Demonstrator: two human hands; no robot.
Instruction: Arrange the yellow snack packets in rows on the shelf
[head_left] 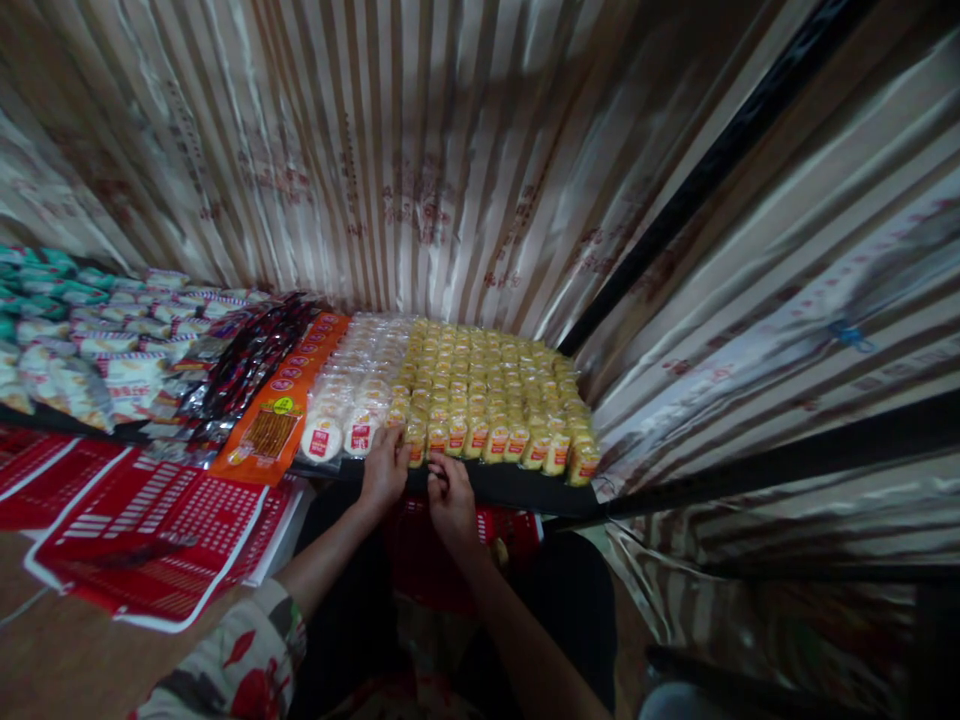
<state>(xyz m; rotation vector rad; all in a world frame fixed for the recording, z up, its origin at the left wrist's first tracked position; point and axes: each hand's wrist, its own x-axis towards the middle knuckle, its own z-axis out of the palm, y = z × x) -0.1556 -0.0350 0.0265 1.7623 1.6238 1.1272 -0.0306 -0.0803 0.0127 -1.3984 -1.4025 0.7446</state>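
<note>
My left hand (385,468) is at the front edge of a dark shelf (487,487), its fingers closed against the front of the small yellow wrapped snacks (487,390). Whatever lies between those fingers is hidden. Just to the right, my right hand (451,498) has its fingers curled in below the same front row; I cannot make out anything in them. The yellow snacks stand in tight rows, with red and white labels facing me. Left of them are clear packets of round white snacks (322,438), close to my left hand.
An orange snack bag (266,430) and dark shiny packets (255,360) lie further left, then white bags (131,385) and green bags (52,275). Red baskets (161,530) sit below the shelf. A striped curtain (420,150) and a dark pole (675,200) stand behind.
</note>
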